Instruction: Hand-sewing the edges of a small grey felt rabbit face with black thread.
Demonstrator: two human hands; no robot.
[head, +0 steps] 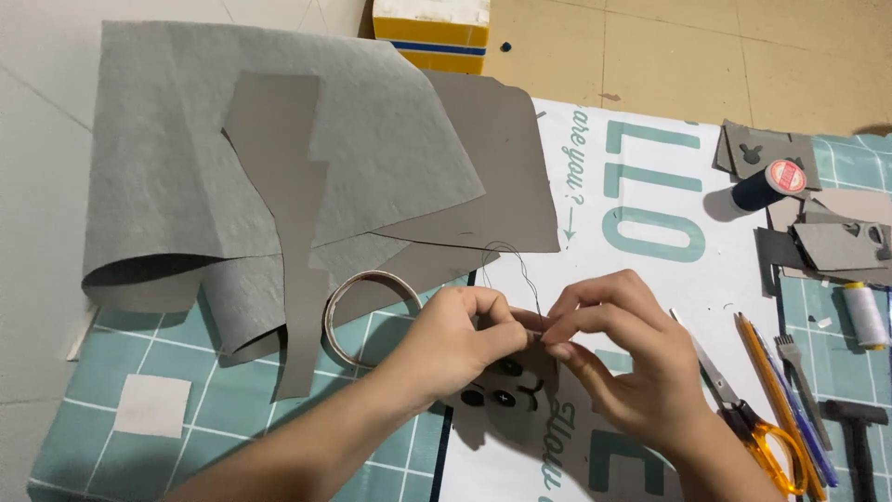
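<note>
Grey felt piece (506,395): held on the surface under the left hand (457,342), fingers pinched on it. 3 black buttons (503,398) are seen attached. Dark thread (520,270) is pinched by right hand (624,349) fingers; stitching judged unfinished.

Pale tiled floor (37,186), tan boards (697,46) beyond, teal checked mat (186,372).

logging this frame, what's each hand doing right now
Left hand: closed, pinching the grey felt piece.
Right hand: closed, pinching the dark thread.
</note>
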